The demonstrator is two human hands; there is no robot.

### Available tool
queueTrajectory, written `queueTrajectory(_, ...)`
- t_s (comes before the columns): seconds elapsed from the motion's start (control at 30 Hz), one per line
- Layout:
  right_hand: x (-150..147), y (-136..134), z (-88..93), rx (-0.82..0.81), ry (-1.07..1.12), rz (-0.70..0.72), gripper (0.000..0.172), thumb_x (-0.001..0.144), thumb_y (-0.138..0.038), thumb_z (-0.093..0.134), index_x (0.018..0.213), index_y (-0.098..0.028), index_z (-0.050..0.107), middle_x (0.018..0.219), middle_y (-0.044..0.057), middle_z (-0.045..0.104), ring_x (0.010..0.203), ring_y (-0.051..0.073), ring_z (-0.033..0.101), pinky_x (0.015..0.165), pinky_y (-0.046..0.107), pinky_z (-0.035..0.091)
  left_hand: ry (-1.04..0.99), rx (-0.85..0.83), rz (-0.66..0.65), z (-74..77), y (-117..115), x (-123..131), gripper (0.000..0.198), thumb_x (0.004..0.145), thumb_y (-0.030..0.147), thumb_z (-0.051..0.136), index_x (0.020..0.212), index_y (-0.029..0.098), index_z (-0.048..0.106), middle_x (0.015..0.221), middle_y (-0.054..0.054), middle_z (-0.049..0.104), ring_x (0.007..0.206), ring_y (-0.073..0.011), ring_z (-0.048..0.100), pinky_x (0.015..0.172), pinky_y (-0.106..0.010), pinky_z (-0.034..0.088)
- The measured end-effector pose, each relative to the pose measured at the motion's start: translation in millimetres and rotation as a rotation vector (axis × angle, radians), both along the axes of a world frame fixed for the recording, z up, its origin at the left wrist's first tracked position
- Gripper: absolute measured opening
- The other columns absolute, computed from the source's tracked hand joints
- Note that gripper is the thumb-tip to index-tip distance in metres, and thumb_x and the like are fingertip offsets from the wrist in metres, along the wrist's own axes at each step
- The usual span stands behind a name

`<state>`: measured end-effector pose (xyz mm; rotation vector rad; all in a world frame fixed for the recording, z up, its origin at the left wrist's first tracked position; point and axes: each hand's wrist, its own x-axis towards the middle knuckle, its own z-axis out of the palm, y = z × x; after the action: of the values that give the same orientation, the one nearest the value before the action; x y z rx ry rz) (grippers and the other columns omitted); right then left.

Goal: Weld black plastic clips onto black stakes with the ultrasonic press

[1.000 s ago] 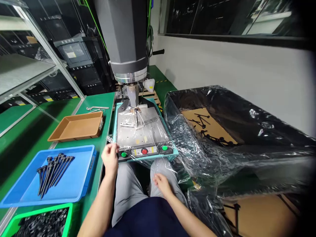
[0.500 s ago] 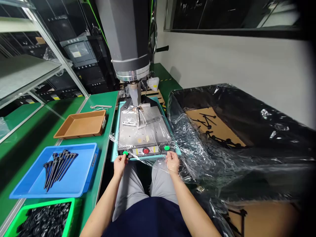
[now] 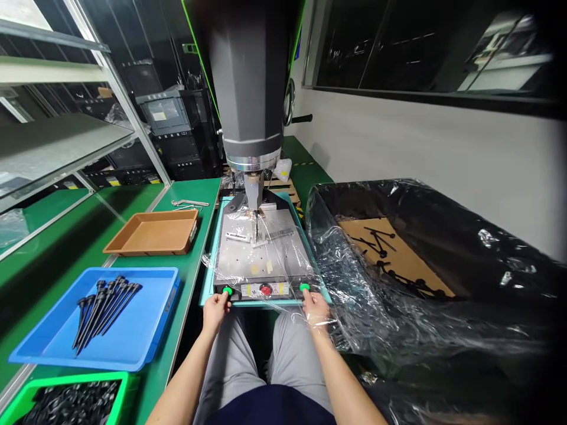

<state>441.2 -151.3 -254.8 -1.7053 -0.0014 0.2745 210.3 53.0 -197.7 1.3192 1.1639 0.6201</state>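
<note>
My left hand (image 3: 215, 313) is closed at the front edge of a grey press machine (image 3: 251, 100), its thumb on the left green button (image 3: 227, 291). My right hand (image 3: 316, 310) is curled the same way, thumb against the right green button (image 3: 305, 287); clear plastic film partly covers it. Between them sits a red button (image 3: 266, 290) on the front panel. A narrow metal tool head (image 3: 254, 192) points down over the metal base plate (image 3: 241, 262). Beneath its tip a thin black part (image 3: 256, 224) stands upright in the fixture.
At left, a blue tray (image 3: 150, 330) holds several long black stems (image 3: 106, 307), a green bin (image 3: 126, 389) holds small black parts, and a brown tray (image 3: 155, 233) stands behind. Wrenches (image 3: 189, 203) lie nearby. At right, a film-lined box (image 3: 443, 218) contains black pieces on cardboard.
The view has tilted up slightly, so everything sits lower in the picture. My right thumb has moved up onto its green button; my left thumb stays at the other.
</note>
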Motion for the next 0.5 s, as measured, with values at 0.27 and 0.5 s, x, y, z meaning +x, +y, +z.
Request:
queueTrajectory(0.27,-14.7,-0.8,11.8,0.046,-0.011,0.054,0.058,0.062,-0.079,0.059,0.06,-0.022,0.052,0.04,-0.003,0.045,0.041,0.015,0.046,0.043,0.027,0.033,-0.032,0.044,-0.063,2.4,-12.4,-13.4,0.048,0.069,0.062,0.066,0.058,0.018,0.052,0.051,-0.002,0.06,0.042,-0.01,0.049,0.044,-0.021,0.034)
queueTrajectory(0.5,-29.5,2.1,21.7,0.117,0.028,0.093,0.056,0.064,-0.076,0.061,0.069,-0.021,0.052,0.042,-0.006,0.042,0.034,0.012,0.038,0.035,0.025,0.029,-0.17,-0.094,-0.167,14.5,-41.4,0.5,0.044,0.07,0.059,0.068,0.062,0.018,0.055,0.055,-0.001,0.063,0.045,-0.0112,0.054,0.044,-0.02,0.036)
